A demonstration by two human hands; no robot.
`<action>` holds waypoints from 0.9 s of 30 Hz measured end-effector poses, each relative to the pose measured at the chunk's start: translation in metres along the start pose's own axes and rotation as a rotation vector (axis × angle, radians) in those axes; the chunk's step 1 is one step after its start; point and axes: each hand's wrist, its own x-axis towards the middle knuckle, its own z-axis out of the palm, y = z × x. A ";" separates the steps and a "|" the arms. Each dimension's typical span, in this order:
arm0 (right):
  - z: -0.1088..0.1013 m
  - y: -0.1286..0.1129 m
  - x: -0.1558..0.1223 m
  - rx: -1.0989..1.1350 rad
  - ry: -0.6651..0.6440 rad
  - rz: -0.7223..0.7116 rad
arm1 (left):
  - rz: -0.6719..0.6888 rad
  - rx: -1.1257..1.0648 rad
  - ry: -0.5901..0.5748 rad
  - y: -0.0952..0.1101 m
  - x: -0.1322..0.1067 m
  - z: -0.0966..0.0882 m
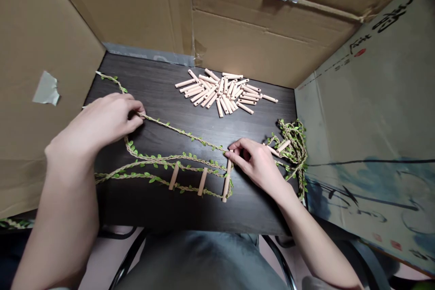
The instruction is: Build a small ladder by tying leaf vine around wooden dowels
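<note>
My left hand [115, 115] pinches a braided jute rope with green leaves [185, 133], which runs taut toward the right. At the rope's other end my right hand [253, 158] has its thumb and fingers closed on the top of a wooden dowel [227, 183], where rope and dowel meet. The dowel stands roughly crosswise to the leafy ropes, its lower end by another strand. Two shorter dowels, one a wooden rung [201, 182] and the other a rung [174, 176] further left, lie between two leafy strands like ladder steps.
A pile of loose drilled wooden dowels [222, 93] lies at the back of the dark table [152, 86]. To the right is a tangled heap of leafy rope [294, 145] with dowels in it. Cardboard walls [265, 41] enclose the back and sides.
</note>
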 end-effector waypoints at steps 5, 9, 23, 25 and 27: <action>-0.001 -0.001 0.000 0.006 -0.010 0.002 | 0.152 -0.037 0.241 0.038 -0.008 0.000; -0.001 -0.001 0.000 0.004 -0.009 0.006 | 0.542 -0.309 0.027 0.099 -0.018 0.016; -0.001 -0.001 0.001 0.014 -0.007 0.013 | 0.592 -0.356 -0.160 0.115 -0.023 0.037; -0.001 -0.001 0.001 0.014 -0.006 0.013 | 0.596 -0.365 -0.167 0.115 -0.022 0.039; -0.001 -0.002 0.001 0.012 -0.008 0.016 | 0.605 -0.374 -0.167 0.115 -0.021 0.040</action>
